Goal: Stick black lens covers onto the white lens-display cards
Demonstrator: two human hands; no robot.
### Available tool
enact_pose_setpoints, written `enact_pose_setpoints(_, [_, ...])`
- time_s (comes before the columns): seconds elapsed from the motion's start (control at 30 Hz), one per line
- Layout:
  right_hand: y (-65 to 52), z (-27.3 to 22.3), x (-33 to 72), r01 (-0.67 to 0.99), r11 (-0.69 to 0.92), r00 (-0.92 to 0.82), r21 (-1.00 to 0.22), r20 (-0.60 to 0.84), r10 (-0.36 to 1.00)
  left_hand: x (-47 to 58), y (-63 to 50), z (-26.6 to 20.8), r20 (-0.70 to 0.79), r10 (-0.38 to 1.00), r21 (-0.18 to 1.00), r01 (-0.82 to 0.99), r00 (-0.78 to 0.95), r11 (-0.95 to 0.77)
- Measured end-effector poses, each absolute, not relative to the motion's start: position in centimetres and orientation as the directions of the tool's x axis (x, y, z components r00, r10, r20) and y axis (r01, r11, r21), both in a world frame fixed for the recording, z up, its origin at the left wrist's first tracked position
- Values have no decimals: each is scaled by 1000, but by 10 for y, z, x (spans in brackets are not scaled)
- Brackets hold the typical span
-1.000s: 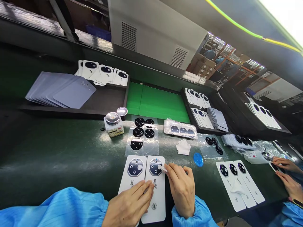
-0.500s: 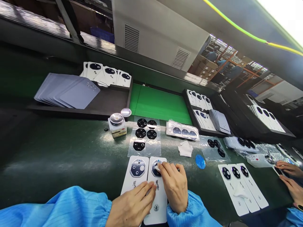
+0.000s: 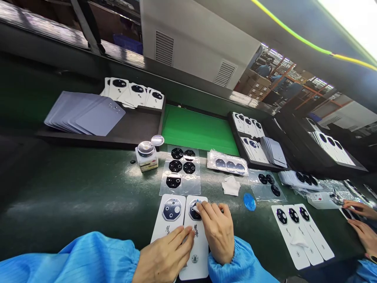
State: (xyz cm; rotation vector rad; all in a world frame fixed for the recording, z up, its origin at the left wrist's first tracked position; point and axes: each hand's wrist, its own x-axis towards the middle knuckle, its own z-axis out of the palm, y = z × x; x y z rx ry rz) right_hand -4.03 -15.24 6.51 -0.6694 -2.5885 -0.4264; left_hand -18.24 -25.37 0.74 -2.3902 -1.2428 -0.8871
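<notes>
Two white panels lie side by side in front of me, each with a dark octagonal plate near its top: the left panel point(image 3: 160, 226) and the right panel point(image 3: 193, 271). My left hand point(image 3: 167, 253) rests flat across both, fingers stretched out. My right hand point(image 3: 217, 228) pinches a small white cloth point(image 3: 195, 209) and presses it on the dark octagonal plate point(image 3: 194, 215) of the right panel. Part of that plate is hidden by the fingers. Beyond the panels, a clear sheet point(image 3: 188, 186) carries several black octagonal stickers point(image 3: 175, 166).
A pump-top bottle point(image 3: 147, 156) with its lid raised stands behind. A folded white cloth point(image 3: 231, 186) and a blue disc point(image 3: 249, 201) lie to the right. Three more panels point(image 3: 303, 236) lie near a co-worker's hands point(image 3: 362, 224). Dark trays point(image 3: 138, 125) hold stacked panels.
Almost nothing differs. Both my hands keep their places on the panels, and the view has shifted very slightly. The co-worker's upper hand has moved a little to the left.
</notes>
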Motion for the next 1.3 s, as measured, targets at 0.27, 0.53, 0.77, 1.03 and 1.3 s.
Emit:
enact_pose_setpoints(0.27, [-154,67,-41,522,836,-781,171,491,387,-182,-252,10,665,619,25,816,417,-577])
enact_pose_setpoints(0.53, [-155,66,-40,527,833,-782,167,479,398,-183,-252,12,656,623,21,814,426,-580])
enact_pose_setpoints(0.77, [-150,66,-37,560,820,-758,117,472,451,-183,-252,10,663,612,18,808,431,-588])
enact_pose_setpoints(1.03, [-154,77,-49,541,841,-717,-16,513,472,-182,-251,16,684,613,30,825,395,-565])
enact_pose_setpoints(1.3, [-165,64,-77,425,904,-788,-57,469,400,-182,-245,20,732,590,111,794,342,-598])
